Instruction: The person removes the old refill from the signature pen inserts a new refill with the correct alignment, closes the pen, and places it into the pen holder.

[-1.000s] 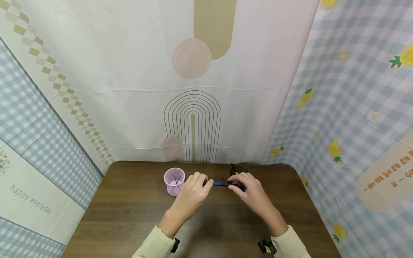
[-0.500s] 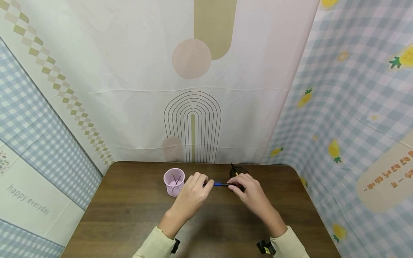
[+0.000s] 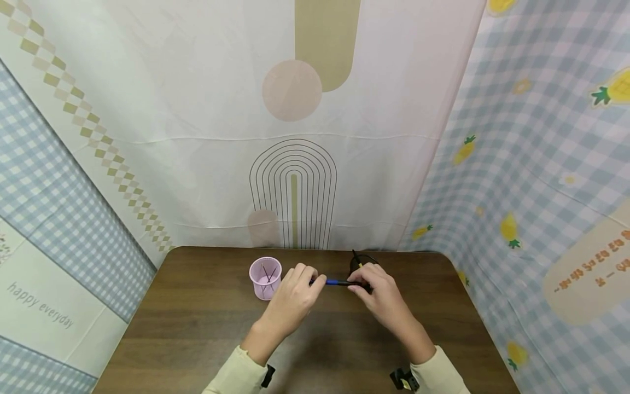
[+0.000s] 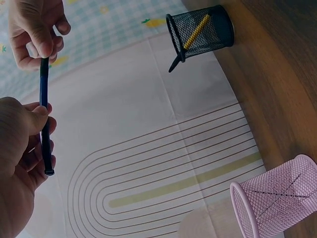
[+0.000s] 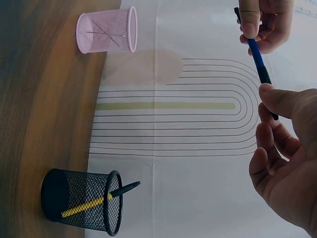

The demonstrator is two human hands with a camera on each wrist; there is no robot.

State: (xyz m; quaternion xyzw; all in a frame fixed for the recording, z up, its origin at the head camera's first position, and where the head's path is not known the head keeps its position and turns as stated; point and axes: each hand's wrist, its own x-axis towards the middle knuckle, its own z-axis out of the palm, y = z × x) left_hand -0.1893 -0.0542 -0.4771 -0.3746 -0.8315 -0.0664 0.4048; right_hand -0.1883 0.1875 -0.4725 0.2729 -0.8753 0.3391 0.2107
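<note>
Both hands hold one blue and black pen crosswise above the table. My left hand grips the blue part, with the thumb laid along it in the left wrist view. At the other end, the thumb and fingers of my right hand pinch the black section. A short dark tip pokes out past the right thumb in the right wrist view. Left of the left hand stands a pink mesh pen holder. Behind the right hand is a black mesh pen holder, partly hidden in the head view.
A yellow and black pen leans inside the black holder, its dark end above the rim. Crossed dark lines show through the pink mesh. The brown wooden table meets a patterned cloth at the back, and checked cloth hangs at the right.
The right hand's fingers shift slightly around the pen's black end. The left hand keeps its grip and both holders stay in place.
</note>
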